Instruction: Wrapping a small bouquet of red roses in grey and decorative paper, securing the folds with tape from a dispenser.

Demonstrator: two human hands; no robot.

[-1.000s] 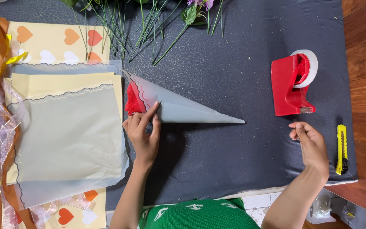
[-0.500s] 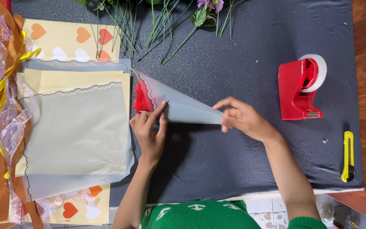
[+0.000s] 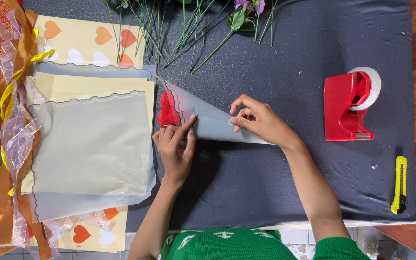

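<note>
A translucent grey paper cone with a scalloped edge lies on the dark mat, a red flower showing inside its wide left end. My left hand presses flat on the cone's lower edge near the flower. My right hand rests on the middle of the cone, its fingertips pinching a small clear piece of tape against the paper seam. The cone's pointed end is hidden under my right wrist.
A red tape dispenser stands to the right, a yellow utility knife near the mat's right edge. Stacked wrapping sheets and heart-printed paper lie left, ribbons at the far left. Green flower stems lie at the top.
My right hand moved from near the mat's lower right, left across to the cone, and now presses tape on it. My left hand stayed on the cone.
</note>
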